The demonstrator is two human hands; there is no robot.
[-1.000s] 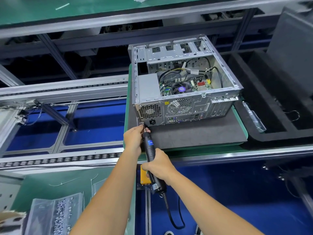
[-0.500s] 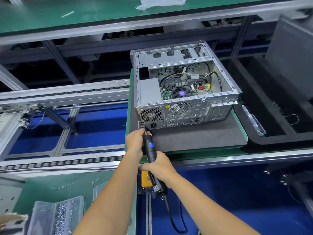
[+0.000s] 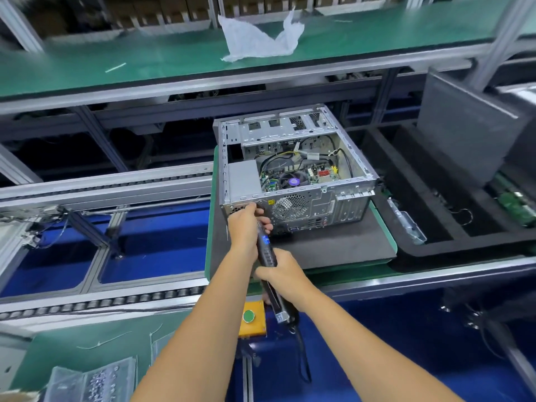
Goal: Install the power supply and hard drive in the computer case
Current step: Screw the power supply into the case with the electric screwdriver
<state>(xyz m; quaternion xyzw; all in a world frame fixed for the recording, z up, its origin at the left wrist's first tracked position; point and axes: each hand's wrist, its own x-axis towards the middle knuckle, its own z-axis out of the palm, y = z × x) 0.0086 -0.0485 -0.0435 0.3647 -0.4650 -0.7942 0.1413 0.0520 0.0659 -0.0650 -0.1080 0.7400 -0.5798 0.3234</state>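
since the earlier frame we have lifted the tip of the black corded electric screwdriver from the lower left corner of the case's rear panel to a point near its top edge, just right of the power supply's vent. our left hand has a narrow grip, fingers curled round the front of the tool by the bit; our right hand wraps its grip round the rear of the barrel. the open silver metal computer case lies on its side on a dark foam mat on the green-edged surface. the grey boxy power supply already sits in the near left corner inside it.

we judge the step in hand to be screwing the power supply to the rear panel, at an upper screw. whether the bit is seated we cannot tell, as the left hand hides it. next we need the bit square in the screw, steady pressure, then the trigger. we cannot make out a hard drive in the bays.
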